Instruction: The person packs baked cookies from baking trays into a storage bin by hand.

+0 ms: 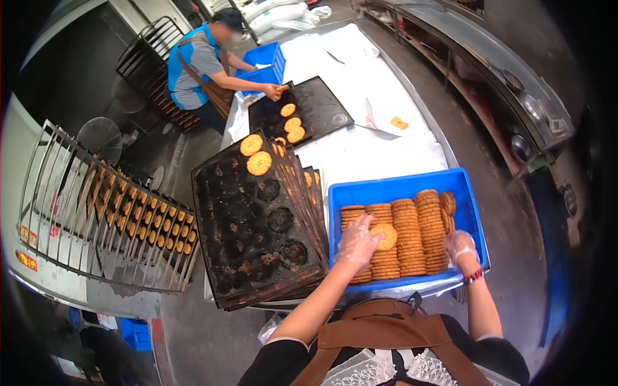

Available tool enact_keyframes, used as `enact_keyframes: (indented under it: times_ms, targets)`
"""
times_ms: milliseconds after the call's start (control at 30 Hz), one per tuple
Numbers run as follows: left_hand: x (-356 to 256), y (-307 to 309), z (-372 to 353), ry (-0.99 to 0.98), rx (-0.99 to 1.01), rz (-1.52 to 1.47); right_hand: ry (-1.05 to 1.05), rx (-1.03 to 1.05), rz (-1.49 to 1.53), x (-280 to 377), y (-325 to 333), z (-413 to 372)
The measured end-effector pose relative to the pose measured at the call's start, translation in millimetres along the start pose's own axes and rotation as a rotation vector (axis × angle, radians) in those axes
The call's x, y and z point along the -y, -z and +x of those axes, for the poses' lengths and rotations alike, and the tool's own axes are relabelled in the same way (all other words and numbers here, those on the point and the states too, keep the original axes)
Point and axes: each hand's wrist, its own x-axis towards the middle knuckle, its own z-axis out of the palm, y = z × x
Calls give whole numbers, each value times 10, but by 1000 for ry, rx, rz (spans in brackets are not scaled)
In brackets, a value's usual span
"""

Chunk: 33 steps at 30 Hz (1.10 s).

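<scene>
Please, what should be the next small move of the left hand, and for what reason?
Perhaps the left hand should turn the round biscuit that it holds onto its edge and set it among the rows of biscuits in the blue crate. That biscuit shows its whole face, while the rows mostly show only edges.

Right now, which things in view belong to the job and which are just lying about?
In the job:
left hand, holding a cookie
right hand
near blue box
cookie stacks
baking tray, probably

Probably lying about:
fan
white sacks
</scene>
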Motion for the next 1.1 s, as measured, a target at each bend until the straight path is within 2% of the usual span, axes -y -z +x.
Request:
enact_keyframes:
  times_ms: [33,100,200,300,400,433,533,833,967,1100]
  targets:
    - [58,220,-42,-10,-67,-15,20,-74,90,179,153,-199]
    - [210,657,-159,-29,-205,-55,-18,-73,131,323,138,-389]
    - [741,1015,-290,35,-415,55,21,-149,236,484,51,-573]
    - [1254,1244,-473,216,-397,187,-16,-154,172,677,57,-677]
    - [1731,1268,-681,290,-340,280,-52,-237,127,655,-61,-672]
    - [1796,1268,-720,278,-346,280,-70,-291,126,665,-67,-661]
    - [1991,1276,-836,413,-225,358,-80,-342,110,631,-105,-649]
    - [2226,1224,-1014,296,-218,386,-274,-417,-15,662,-220,-566]
    - [2262,1274,-1054,246,-240,346,-346,-381,-55,640,-246,-520]
    - [2349,1316,-1083,205,-228,354,-304,-406,-76,667,-200,-566]
